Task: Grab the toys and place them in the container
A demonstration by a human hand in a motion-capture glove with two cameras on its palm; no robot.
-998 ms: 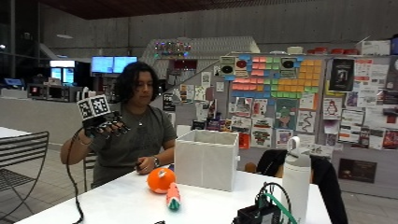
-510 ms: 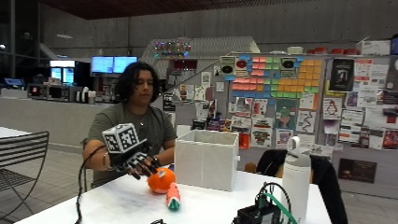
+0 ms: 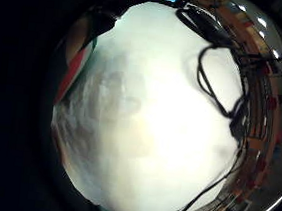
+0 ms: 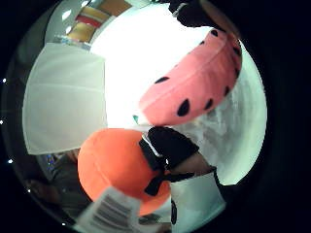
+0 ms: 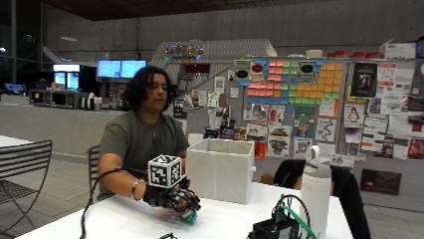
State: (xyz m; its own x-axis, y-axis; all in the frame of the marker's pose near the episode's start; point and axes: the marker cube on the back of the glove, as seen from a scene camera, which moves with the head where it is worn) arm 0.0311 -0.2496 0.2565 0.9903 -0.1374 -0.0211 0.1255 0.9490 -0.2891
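Nearest the camera, a dark device (image 5: pixel 275 230) with green cabling and a white bottle (image 5: pixel 316 194) stand on the white table (image 5: pixel 112 221), on the near side of the container. Beyond them, the gloved right hand (image 5: pixel 173 197) rests low on the tabletop in front of the white container (image 5: pixel 222 169), palm down over the toys. The thumb-side palm view shows a gloved fingertip (image 4: pixel 170 143) pressed against the orange toy (image 4: pixel 114 165), with the watermelon-slice toy (image 4: pixel 194 85) just beside it; the fingers curl downward, apparently closing to grasp, though whether either toy is held cannot be told. The open-topped container stands close behind, presumably to shorten the carry.
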